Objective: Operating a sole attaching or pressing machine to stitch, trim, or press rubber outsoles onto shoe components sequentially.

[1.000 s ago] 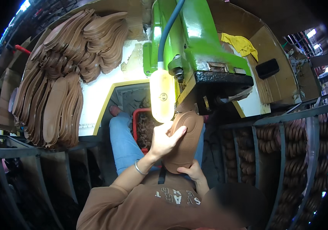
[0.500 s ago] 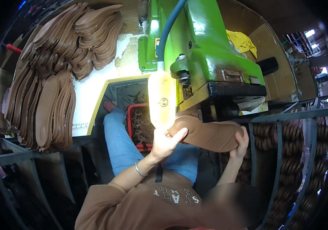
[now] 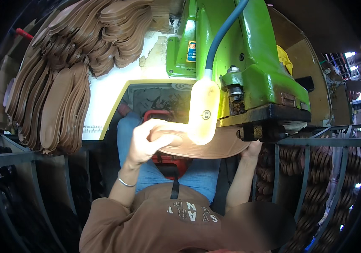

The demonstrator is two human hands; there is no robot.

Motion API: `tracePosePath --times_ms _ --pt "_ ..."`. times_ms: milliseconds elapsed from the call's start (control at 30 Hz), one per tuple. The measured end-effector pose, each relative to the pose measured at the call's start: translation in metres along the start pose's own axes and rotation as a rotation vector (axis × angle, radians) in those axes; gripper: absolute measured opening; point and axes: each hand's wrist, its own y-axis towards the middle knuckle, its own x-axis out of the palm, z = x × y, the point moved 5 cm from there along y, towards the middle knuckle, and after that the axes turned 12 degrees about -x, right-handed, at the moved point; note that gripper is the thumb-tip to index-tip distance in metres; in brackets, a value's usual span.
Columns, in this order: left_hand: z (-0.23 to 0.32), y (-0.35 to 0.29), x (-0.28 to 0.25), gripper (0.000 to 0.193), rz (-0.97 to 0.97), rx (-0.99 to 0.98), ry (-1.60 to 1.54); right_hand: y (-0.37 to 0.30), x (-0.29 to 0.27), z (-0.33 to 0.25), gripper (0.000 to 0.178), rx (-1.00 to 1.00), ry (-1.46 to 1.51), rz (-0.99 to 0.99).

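I hold a brown shoe sole point(image 3: 218, 148) flat under the head of a green stitching machine point(image 3: 248, 63). My left hand point(image 3: 143, 143) grips the sole's left end, thumb on top. My right hand point(image 3: 253, 148) holds the sole's right end beside the machine's black lower part point(image 3: 269, 116); its fingers are partly hidden. A lit white lamp point(image 3: 203, 110) on a grey-blue hose hangs in front of the sole's middle.
Several brown soles point(image 3: 58, 92) lie stacked on the white bench at the left. More soles point(image 3: 315, 185) fill a metal rack at the right. A red basket point(image 3: 170, 162) stands below by my knees. A yellow cloth point(image 3: 285, 59) lies behind the machine.
The sole has turned from upright near my chest to lying flat and has moved up under the machine. My right hand slid out to its right end.
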Motion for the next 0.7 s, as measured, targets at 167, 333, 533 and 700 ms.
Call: tracePosePath --times_ms 167,333,533,700 --pt "-0.019 -0.020 -0.048 0.034 0.111 -0.058 -0.012 -0.027 0.046 0.013 0.032 0.012 -0.019 -0.001" --pt "-0.044 -0.053 -0.072 0.025 0.147 -0.137 -0.175 -0.037 0.067 0.033 0.041 0.108 -0.160 -0.155" --pt "-0.077 -0.069 -0.056 0.023 -0.206 -0.484 0.075 -0.035 0.104 0.030 0.045 0.032 -0.260 -0.362" --pt "-0.018 -0.009 0.036 0.035 -0.176 -0.082 0.313 -0.041 0.106 0.033 0.033 0.007 -0.247 -0.351"
